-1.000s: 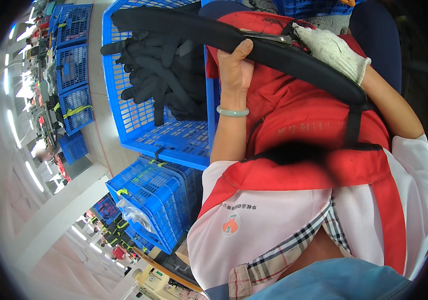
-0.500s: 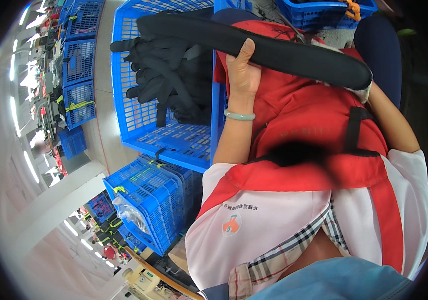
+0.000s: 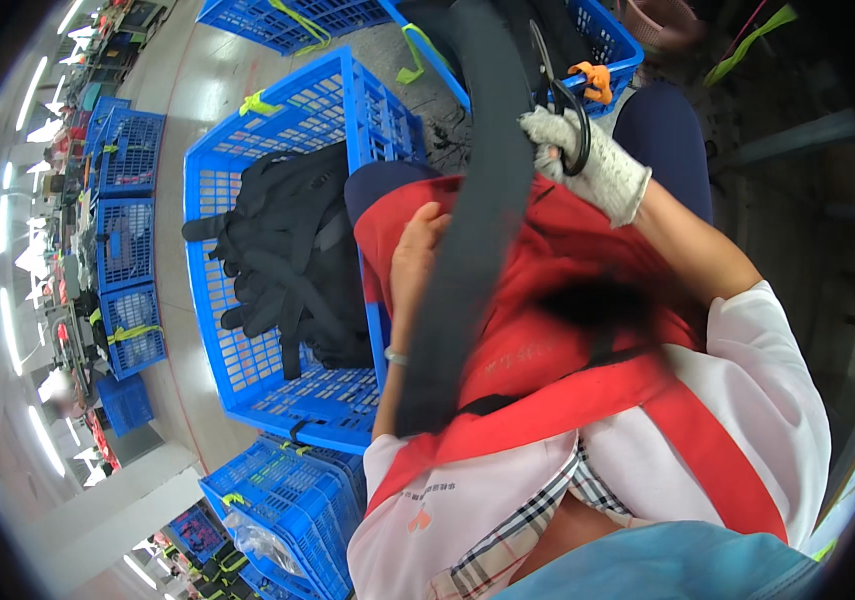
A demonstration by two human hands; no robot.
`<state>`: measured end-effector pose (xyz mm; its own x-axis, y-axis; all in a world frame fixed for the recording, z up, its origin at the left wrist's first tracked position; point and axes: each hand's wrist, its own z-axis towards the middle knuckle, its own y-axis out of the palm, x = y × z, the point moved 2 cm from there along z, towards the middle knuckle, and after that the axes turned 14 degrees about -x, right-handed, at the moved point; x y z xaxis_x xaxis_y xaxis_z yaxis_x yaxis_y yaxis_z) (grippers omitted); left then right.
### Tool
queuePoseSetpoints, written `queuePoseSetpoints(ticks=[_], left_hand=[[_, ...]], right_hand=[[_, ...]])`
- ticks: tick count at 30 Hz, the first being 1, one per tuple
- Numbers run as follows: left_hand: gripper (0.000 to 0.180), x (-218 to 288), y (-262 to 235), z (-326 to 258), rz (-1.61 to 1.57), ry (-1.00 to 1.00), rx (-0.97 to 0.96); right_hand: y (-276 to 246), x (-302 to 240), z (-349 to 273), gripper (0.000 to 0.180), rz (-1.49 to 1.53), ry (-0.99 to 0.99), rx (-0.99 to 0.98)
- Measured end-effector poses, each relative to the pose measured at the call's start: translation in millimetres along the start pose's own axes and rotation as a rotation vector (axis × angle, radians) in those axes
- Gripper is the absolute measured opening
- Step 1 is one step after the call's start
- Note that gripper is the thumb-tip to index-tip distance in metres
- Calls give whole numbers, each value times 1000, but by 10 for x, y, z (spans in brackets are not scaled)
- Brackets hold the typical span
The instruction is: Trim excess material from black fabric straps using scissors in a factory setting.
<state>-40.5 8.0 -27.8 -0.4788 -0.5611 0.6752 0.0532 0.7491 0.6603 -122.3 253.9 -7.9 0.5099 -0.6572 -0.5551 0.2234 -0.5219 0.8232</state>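
Hands (image 3: 418,255) over red fabric (image 3: 548,340), blue crates (image 3: 278,240) on grey floor (image 3: 163,90)

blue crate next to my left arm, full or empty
Partly full: the blue crate holds a pile of black straps, while bare mesh floor shows around it.

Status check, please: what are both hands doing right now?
Left hand bare, gripping black padded strap. Right hand gloved, holding scissors. Blue crate alongside.

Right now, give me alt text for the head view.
A long black padded strap runs between the bare left hand and the white-gloved right hand, which also holds scissors. A blue crate of black straps stands at left.
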Motion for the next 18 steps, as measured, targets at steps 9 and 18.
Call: queuePoseSetpoints(ticks=[9,18], left_hand=[[61,213,769,497,248,-409,-418],[51,321,-472,3083,176,-340,-103]], right_hand=[[-792,-617,117,27,-521,-116,423],[-906,-709,245,29,-241,-74,248]])
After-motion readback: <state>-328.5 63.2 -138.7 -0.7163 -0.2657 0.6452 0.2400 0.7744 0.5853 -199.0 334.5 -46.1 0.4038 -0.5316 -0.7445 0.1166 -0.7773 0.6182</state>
